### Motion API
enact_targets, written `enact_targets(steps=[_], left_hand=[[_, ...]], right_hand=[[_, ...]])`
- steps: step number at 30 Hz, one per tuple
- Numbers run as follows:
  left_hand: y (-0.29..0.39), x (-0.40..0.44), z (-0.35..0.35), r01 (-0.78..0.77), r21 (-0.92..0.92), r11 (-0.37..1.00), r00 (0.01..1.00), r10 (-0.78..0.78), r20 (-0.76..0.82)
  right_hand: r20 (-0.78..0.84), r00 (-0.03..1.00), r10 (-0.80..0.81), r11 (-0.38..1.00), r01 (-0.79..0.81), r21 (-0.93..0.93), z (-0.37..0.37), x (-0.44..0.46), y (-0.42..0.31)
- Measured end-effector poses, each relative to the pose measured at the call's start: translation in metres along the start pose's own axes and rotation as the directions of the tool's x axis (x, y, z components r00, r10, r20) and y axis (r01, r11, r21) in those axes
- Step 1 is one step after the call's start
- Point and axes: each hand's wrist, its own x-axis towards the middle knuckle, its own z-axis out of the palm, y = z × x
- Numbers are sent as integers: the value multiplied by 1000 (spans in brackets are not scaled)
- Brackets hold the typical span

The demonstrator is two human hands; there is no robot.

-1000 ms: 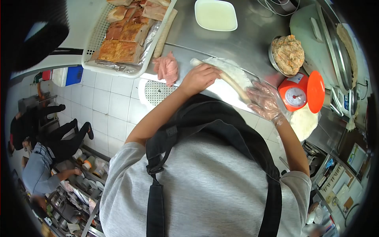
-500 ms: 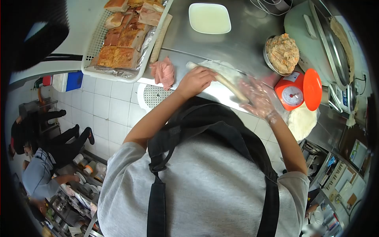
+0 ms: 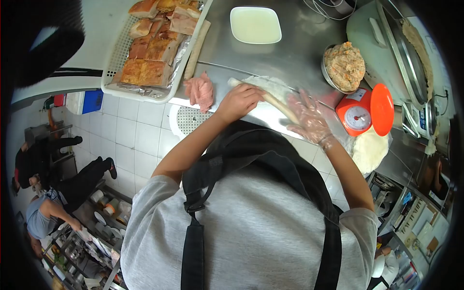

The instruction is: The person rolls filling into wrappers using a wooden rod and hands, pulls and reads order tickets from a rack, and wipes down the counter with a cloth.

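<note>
A wooden rolling pin (image 3: 280, 105) lies slanted over a thin white sheet of dough (image 3: 266, 83) on the steel counter. My left hand (image 3: 240, 100), bare, has its fingers wrapped over the pin near its left end. My right hand (image 3: 309, 120) wears a clear plastic glove; its fingers are spread at the pin's right end, with the palm against it. A crumpled pink cloth (image 3: 199, 92) lies left of my left hand. To the right of my gloved hand stands an orange kitchen scale (image 3: 356, 116).
A white basket (image 3: 107, 77) holds several roasted meat slabs, with another stick (image 3: 197, 50) beside it. Further back are a white dish (image 3: 255, 25) of pale liquid and a bowl of orange-flecked filling (image 3: 344, 66). More dough (image 3: 370, 151) lies right. Other people stand lower left.
The view has shifted a little. My gloved hand has moved slightly left along with the pin's end. A co-worker at the lower left has bent and reached an arm over the shelves.
</note>
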Motion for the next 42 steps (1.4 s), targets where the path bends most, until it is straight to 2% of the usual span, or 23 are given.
enact_targets(steps=[3, 6, 9, 12, 16, 21, 25, 33, 37, 40, 42], left_hand=[[-2, 0, 0, -3, -8, 1000, 1000, 3, -3], [0, 0, -2, -7, -15, 1000, 1000, 7, -6], [-1, 0, -1, -5, -3, 1000, 1000, 5, -12], [0, -1, -2, -10, 1, 1000, 1000, 10, -9], [1, 0, -2, -14, -7, 1000, 1000, 14, -6], [-1, -2, 1, -14, -12, 1000, 1000, 14, -11], [-2, -2, 0, -31, 22, 999, 999, 31, -21], [3, 0, -1, -22, 37, 999, 1000, 22, 1], [3, 15, -6, -56, 54, 997, 993, 50, 107], [-3, 28, -11, -62, 5, 998, 977, 59, 205], [-5, 33, -11, -66, -23, 998, 967, 70, 245]], right_hand=[[-86, 995, 44, 997, -50, -66, 6, 18, 11], [-10, 1000, -5, 990, 3, -141, 6, 25, 10], [-91, 996, -22, 992, 11, -125, 7, 31, 19], [-75, 995, -68, 990, 58, -128, -3, 45, 22], [-84, 971, -223, 970, 211, -124, -13, 78, 13], [-142, 876, -462, 887, 452, -100, -13, 128, -5], [-114, 906, -407, 913, 406, -34, -12, 118, -3], [105, 977, -185, 982, 181, 51, 0, -28, 30], [-86, 992, -89, 996, 90, 18, 6, -41, 21], [-460, 886, 57, 972, 57, 230, 21, -9, -6], [-524, 843, 125, 943, 62, 326, 22, 29, -33]])
